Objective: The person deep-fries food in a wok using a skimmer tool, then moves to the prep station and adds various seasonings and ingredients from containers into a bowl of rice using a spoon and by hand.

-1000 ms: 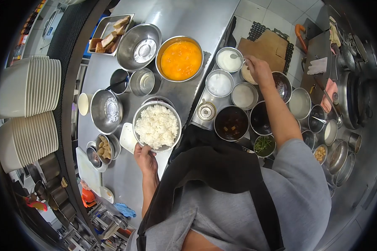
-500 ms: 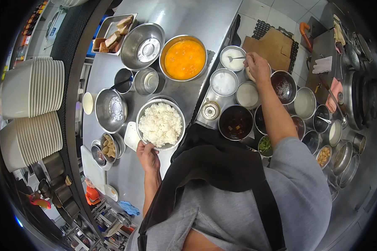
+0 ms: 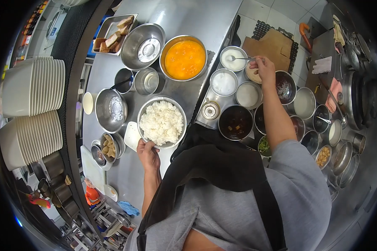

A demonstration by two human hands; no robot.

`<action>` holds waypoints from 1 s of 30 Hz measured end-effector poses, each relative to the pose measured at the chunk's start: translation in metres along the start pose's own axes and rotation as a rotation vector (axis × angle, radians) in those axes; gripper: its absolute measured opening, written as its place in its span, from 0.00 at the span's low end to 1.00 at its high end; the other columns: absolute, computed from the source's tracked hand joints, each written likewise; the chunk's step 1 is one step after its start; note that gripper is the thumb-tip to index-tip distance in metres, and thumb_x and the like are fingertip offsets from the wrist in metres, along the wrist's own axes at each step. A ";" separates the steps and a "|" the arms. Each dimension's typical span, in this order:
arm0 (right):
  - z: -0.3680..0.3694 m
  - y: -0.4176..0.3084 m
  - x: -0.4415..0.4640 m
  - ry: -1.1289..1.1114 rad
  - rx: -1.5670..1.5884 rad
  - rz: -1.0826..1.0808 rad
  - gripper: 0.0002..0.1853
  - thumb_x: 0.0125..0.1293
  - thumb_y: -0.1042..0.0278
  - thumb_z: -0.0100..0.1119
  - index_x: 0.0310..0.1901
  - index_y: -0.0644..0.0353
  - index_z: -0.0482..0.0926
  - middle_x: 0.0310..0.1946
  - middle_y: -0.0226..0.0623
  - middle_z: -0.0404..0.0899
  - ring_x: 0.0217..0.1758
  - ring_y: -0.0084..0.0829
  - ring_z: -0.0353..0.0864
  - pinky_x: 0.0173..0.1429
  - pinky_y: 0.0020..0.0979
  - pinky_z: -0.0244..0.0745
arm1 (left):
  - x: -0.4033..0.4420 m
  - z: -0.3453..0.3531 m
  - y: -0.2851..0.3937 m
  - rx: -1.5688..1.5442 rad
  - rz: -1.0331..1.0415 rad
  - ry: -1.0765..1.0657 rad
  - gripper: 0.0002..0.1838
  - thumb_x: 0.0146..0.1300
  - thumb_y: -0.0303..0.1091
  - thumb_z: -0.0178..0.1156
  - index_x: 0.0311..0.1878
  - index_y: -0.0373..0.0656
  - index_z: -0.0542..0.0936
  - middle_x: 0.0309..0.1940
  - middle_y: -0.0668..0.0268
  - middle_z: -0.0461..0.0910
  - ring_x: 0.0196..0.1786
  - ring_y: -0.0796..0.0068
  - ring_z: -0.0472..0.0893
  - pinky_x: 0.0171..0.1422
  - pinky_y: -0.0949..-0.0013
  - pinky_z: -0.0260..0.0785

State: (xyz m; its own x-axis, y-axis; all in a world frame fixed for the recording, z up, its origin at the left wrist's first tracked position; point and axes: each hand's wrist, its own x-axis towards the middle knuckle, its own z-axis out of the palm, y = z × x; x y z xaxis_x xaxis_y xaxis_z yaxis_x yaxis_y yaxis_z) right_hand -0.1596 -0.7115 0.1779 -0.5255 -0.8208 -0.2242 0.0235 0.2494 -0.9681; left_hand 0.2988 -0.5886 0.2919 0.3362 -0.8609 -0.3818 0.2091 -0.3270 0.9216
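Note:
My left hand (image 3: pixel 148 154) grips the near rim of a metal bowl of white rice (image 3: pixel 162 122). Between the fingers of my right hand (image 3: pixel 262 69) is the handle of a small metal spoon (image 3: pixel 238 58). Its tip is over a round container of white powder (image 3: pixel 233 65). Beneath my right hand is a container of beige contents (image 3: pixel 253 74), partly hidden. Two more containers, one with white contents (image 3: pixel 224 83) and one with greyish-white contents (image 3: pixel 247 95), sit close by.
A bowl of beaten egg (image 3: pixel 185 60) stands beyond the rice, beside an empty steel bowl (image 3: pixel 143 47). A dark sauce container (image 3: pixel 235 122) lies near my apron. Stacked white bowls (image 3: pixel 33 88) fill the left shelf. Several pans hang at the right.
My right hand has shifted slightly right and its fingers have changed position on the spoon. The rice bowl, held in my left hand, has moved slightly relative to the container beneath it.

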 end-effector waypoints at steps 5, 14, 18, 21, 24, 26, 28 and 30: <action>-0.015 -0.019 -0.009 -0.008 0.001 -0.035 0.12 0.66 0.68 0.49 0.43 0.68 0.76 0.29 0.41 0.82 0.28 0.26 0.83 0.24 0.22 0.71 | 0.008 0.008 -0.002 -0.021 -0.008 0.002 0.07 0.49 0.16 0.50 0.30 0.37 0.73 0.25 0.64 0.77 0.20 0.80 0.72 0.20 0.80 0.63; -0.001 -0.112 -0.071 -0.221 0.034 -0.172 0.11 0.66 0.69 0.50 0.42 0.67 0.77 0.27 0.39 0.81 0.29 0.25 0.81 0.25 0.20 0.67 | 0.025 0.028 0.001 0.041 -0.009 -0.051 0.05 0.47 0.17 0.54 0.26 0.39 0.72 0.23 0.64 0.76 0.19 0.79 0.71 0.20 0.78 0.64; 0.020 -0.146 -0.107 -0.337 0.070 -0.165 0.10 0.65 0.69 0.50 0.42 0.67 0.77 0.27 0.38 0.81 0.28 0.24 0.81 0.24 0.19 0.66 | 0.028 0.029 -0.003 0.016 -0.012 -0.047 0.05 0.47 0.17 0.54 0.26 0.38 0.71 0.22 0.63 0.75 0.18 0.78 0.71 0.19 0.78 0.64; 0.040 -0.158 -0.138 -0.486 0.106 -0.193 0.11 0.66 0.69 0.50 0.42 0.67 0.77 0.26 0.36 0.81 0.29 0.22 0.80 0.25 0.19 0.67 | 0.030 0.026 -0.006 0.024 -0.015 -0.087 0.05 0.47 0.17 0.55 0.25 0.38 0.71 0.22 0.63 0.75 0.18 0.79 0.71 0.19 0.78 0.64; 0.054 -0.165 -0.162 -0.625 0.021 -0.257 0.11 0.67 0.70 0.50 0.44 0.67 0.78 0.27 0.35 0.81 0.29 0.21 0.80 0.27 0.19 0.69 | 0.030 0.025 -0.008 0.020 -0.021 -0.096 0.05 0.47 0.17 0.55 0.26 0.37 0.71 0.22 0.64 0.75 0.18 0.79 0.71 0.19 0.78 0.64; 0.054 -0.160 -0.164 -0.642 -0.060 -0.317 0.11 0.67 0.71 0.49 0.45 0.66 0.78 0.28 0.34 0.82 0.30 0.20 0.80 0.29 0.19 0.70 | 0.028 0.025 -0.007 0.015 -0.020 -0.098 0.05 0.47 0.17 0.55 0.27 0.37 0.72 0.22 0.64 0.75 0.18 0.80 0.71 0.19 0.78 0.64; 0.054 -0.159 -0.161 -0.483 -0.102 -0.510 0.10 0.67 0.72 0.50 0.45 0.65 0.79 0.28 0.34 0.82 0.30 0.20 0.80 0.29 0.19 0.70 | 0.028 0.020 -0.008 0.008 -0.021 -0.105 0.05 0.47 0.17 0.55 0.27 0.37 0.72 0.23 0.65 0.75 0.19 0.80 0.71 0.20 0.78 0.64; 0.041 -0.149 -0.145 -0.407 -0.057 -0.460 0.10 0.67 0.72 0.50 0.44 0.65 0.79 0.28 0.34 0.82 0.30 0.20 0.80 0.28 0.19 0.69 | 0.027 0.017 -0.012 0.007 -0.008 -0.116 0.05 0.48 0.17 0.54 0.29 0.37 0.73 0.23 0.65 0.76 0.20 0.80 0.71 0.20 0.78 0.64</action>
State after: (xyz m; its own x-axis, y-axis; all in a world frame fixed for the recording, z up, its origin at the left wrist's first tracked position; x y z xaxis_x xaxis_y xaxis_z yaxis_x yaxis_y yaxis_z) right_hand -0.0515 -0.6505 0.3500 -0.1043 -0.9783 0.1790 -0.1802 -0.1584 -0.9708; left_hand 0.2893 -0.6145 0.2715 0.2258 -0.8974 -0.3790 0.2047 -0.3367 0.9191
